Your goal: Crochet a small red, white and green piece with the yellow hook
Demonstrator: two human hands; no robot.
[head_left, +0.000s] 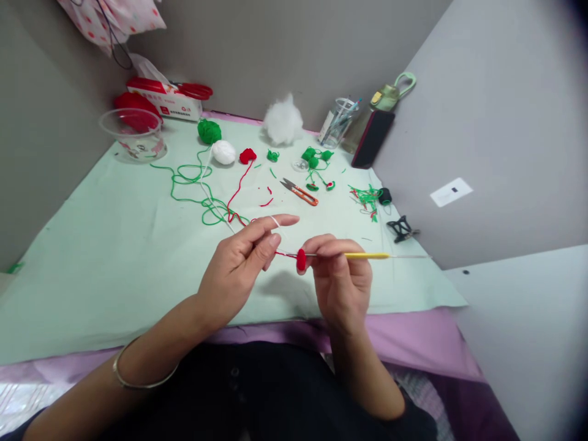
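My right hand (343, 278) is closed around a crochet hook (367, 256) with a yellow handle. A small red crocheted piece (301, 261) sits on the hook's metal shaft, against my right fingertips. My left hand (239, 263) pinches yarn between thumb and fingers, its index finger stretched out with white yarn (275, 221) looped over it. Red yarn (285, 253) runs from the left fingertips to the red piece. Behind the hands lie a white yarn ball (223, 152), a small red yarn ball (247, 156) and orange-handled thread snips (301, 192).
Loose green yarn (184, 190) and a green ball (209, 131) lie at the left, near a clear plastic tub (138, 147). White stuffing (283, 121) stands at the back. A phone (373, 139) leans on a bottle (386, 97); green scraps (366, 196) lie at the right.
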